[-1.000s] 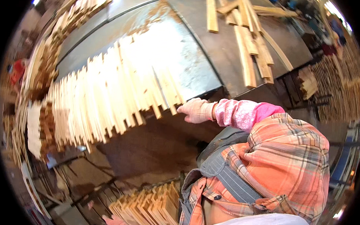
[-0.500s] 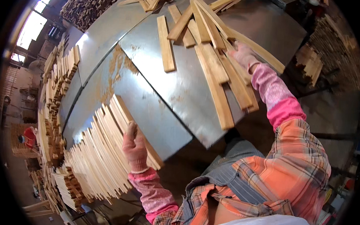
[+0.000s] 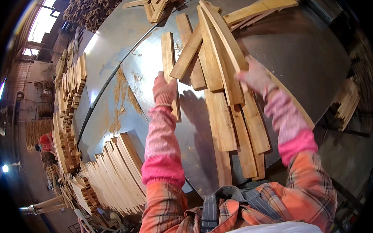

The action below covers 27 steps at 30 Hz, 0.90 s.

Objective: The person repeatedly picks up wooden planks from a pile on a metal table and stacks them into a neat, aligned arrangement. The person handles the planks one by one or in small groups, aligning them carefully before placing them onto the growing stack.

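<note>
Both my hands wear pale pink gloves. My left hand (image 3: 164, 90) is closed around the middle of a single wooden slat (image 3: 167, 54), thumb on one edge and fingers on the other; the slat lies lengthwise on the metal table (image 3: 132, 75). To the right, my right hand (image 3: 258, 76) is closed on the near end of a long slat (image 3: 224, 33) on top of a loose, fanned-out pile. Its fingertips are partly hidden against the wood. Under and beside that slat lie several more slats (image 3: 221, 117), crossing at angles.
At the lower left, a tight row of slats (image 3: 114, 171) lines the table. Stacked wood (image 3: 65, 128) runs along the left edge. More loose pieces (image 3: 157, 4) lie at the far side, and slats (image 3: 264, 8) at the far right. Sawdust (image 3: 123, 93) streaks the metal.
My left hand has left the row of slats and moved forward and right onto the single slat. My right hand stays at the pile, now on the top slat's near end. The view has shifted.
</note>
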Tool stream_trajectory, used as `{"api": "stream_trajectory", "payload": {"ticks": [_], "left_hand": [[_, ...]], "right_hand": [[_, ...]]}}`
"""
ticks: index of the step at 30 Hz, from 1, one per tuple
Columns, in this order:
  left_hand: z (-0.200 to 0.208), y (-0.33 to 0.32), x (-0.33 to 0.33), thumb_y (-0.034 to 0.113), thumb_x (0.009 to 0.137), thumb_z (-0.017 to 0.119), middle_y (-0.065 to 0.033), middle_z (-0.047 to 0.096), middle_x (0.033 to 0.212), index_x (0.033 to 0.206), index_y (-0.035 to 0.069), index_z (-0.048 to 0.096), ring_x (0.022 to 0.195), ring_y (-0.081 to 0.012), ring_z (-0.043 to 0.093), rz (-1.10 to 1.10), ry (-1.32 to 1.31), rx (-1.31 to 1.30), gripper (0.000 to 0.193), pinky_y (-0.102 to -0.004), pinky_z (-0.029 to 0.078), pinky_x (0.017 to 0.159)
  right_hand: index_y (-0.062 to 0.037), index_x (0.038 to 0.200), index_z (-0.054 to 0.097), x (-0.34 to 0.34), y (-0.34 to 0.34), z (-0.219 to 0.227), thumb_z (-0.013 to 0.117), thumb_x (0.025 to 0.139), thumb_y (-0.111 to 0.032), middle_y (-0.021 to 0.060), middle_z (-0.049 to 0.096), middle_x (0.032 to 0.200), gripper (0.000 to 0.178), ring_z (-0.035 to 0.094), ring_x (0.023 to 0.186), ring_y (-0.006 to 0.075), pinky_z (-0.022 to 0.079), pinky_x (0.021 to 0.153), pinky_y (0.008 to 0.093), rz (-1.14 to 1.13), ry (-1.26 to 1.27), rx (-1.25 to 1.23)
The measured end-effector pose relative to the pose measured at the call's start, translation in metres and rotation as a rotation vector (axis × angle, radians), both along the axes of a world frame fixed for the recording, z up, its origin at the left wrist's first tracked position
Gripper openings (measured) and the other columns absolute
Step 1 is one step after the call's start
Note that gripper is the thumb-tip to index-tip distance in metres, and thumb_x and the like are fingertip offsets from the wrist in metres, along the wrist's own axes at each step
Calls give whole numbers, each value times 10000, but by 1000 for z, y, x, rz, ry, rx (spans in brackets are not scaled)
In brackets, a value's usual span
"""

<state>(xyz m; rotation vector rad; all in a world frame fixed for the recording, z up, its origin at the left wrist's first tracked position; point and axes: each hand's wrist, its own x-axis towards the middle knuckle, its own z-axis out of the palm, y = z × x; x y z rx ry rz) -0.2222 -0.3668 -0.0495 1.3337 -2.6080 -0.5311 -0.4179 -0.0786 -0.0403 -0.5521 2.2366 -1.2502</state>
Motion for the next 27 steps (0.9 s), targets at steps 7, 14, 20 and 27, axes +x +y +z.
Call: {"api": "stream_trajectory", "payload": {"ticks": [7,14,20,27], "left_hand": [[-37,-19,-84,409,745,813,-233,605,1395,1577,-41,307,1286,-402,588,-129,-311,55,1074,-443,496,1081],[-18,14,-28,332,831,749,-155,722,963,1066,-12,668,852,-259,709,51,191,690,424,-404,550,734],[3,115,209,196,954,615,-103,689,1040,1473,3,507,875,-184,680,240,899,1195,565,-331,573,799],[1,195,426,159,895,638,-151,692,1083,1425,45,574,912,-283,676,602,628,801,546,-407,565,816]], "right_hand": [[-36,1619,249,73,-56,10,819,768,-297,255,533,1474,1057,573,1325,368,503,1079,424,9,56,709],[34,1544,399,65,-13,10,752,778,-66,134,640,1293,849,648,1094,219,534,958,332,-41,-201,-338],[-63,1472,490,186,-39,22,657,793,16,23,633,1007,703,610,846,100,533,676,242,213,-696,-387],[-74,1617,277,434,-64,-71,815,769,-104,197,610,1372,1005,609,1242,250,514,1037,339,664,-660,-105]]}}
